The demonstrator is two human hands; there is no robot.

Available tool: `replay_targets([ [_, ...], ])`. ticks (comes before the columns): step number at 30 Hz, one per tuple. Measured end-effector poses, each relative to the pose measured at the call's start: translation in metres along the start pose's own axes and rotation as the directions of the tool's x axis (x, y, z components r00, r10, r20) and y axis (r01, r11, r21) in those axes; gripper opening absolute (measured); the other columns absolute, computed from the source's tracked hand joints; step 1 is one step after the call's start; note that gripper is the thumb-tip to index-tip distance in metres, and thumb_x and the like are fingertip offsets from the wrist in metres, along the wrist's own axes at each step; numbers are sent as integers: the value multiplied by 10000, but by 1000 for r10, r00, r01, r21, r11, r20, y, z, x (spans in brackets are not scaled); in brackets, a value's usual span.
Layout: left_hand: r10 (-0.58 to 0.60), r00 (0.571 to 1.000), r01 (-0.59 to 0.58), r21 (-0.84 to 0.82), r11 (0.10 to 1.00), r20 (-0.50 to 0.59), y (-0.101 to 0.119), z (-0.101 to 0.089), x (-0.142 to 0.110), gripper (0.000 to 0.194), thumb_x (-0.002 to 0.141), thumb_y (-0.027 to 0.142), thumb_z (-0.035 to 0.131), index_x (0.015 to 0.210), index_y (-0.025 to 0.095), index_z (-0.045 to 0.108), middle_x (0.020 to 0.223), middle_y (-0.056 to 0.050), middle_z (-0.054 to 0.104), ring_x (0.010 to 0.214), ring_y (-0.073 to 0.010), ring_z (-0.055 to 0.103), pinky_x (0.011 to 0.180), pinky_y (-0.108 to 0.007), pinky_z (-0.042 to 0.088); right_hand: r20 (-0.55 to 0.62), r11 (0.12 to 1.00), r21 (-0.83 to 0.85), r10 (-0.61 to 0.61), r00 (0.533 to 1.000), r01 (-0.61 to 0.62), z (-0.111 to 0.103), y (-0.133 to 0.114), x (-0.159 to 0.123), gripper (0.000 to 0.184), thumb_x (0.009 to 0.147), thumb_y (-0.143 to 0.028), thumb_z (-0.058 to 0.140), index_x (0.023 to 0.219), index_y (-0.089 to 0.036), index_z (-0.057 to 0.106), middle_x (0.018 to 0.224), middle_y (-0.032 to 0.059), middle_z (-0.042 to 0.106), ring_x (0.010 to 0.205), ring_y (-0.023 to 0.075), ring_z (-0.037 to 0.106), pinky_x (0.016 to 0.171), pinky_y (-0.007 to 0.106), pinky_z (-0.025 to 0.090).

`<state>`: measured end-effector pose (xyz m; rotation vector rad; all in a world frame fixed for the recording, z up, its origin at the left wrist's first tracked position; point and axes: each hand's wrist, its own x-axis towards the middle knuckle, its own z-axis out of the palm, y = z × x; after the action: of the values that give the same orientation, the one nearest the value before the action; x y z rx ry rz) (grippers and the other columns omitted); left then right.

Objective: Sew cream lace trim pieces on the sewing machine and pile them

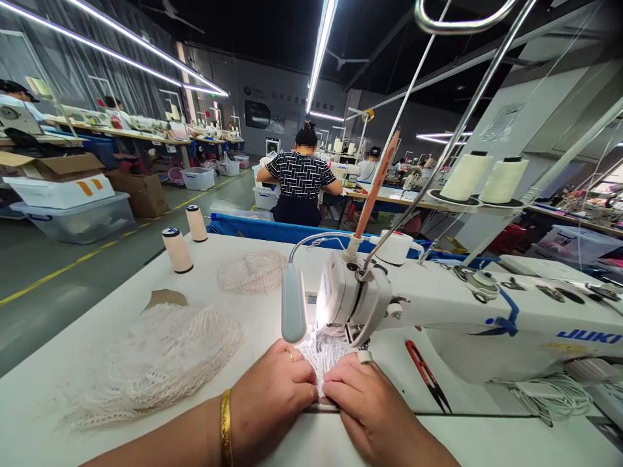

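Both hands rest on the white table in front of a white sewing machine. My left hand, with a ring and a gold bangle, pinches the left edge of a narrow piece of white lace fabric. My right hand grips the right edge of the same piece. The lace runs from between my fingers up under the needle area, lit by the machine's small lamp. Fingers of both hands are curled and pressed on the fabric.
A heap of white lace lies at left, a smaller heap farther back. Two thread spools stand at the far left edge, two cones on the stand. Red-handled snips lie by the machine. A person sits ahead at another table.
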<state>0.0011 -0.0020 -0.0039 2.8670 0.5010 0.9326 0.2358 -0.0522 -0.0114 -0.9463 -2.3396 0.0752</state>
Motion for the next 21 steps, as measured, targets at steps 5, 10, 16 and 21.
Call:
replay_targets([
  [5, -21, 1000, 21, 39, 999, -5, -7, 5, 0, 244, 913, 40, 540, 897, 225, 697, 840, 0, 750, 733, -197, 610, 797, -388, 410, -28, 1000, -25, 8, 1000, -9, 4, 3, 1, 366, 901, 12, 514, 1129, -230, 665, 1030, 41, 745, 914, 234, 634, 784, 344, 490],
  [10, -78, 995, 74, 77, 994, 55, -13, 7, 1, 208, 917, 74, 573, 814, 211, 691, 862, -21, 758, 772, -206, 644, 880, -413, 463, 23, 995, -43, 92, 995, -91, 8, 7, 5, 420, 864, 29, 471, 1123, -229, 679, 1024, 62, 745, 906, 242, 647, 746, 351, 523],
  [16, -81, 996, 77, 142, 987, 25, -19, 7, 8, 263, 994, 86, 533, 879, 216, 731, 849, -22, 727, 818, -206, 655, 941, -395, 493, 16, 977, -93, 192, 981, -189, 8, 8, 8, 473, 839, 24, 473, 1151, -239, 713, 1113, 68, 765, 970, 276, 659, 849, 420, 563],
  [21, -147, 989, 144, 126, 982, 20, -25, 8, 10, 272, 1019, 126, 536, 901, 233, 756, 902, -27, 739, 872, -216, 654, 960, -380, 506, 19, 944, -177, 286, 958, -279, 7, 8, 11, 515, 788, 3, 539, 1187, -255, 737, 1175, 77, 766, 1011, 306, 669, 805, 412, 586],
])
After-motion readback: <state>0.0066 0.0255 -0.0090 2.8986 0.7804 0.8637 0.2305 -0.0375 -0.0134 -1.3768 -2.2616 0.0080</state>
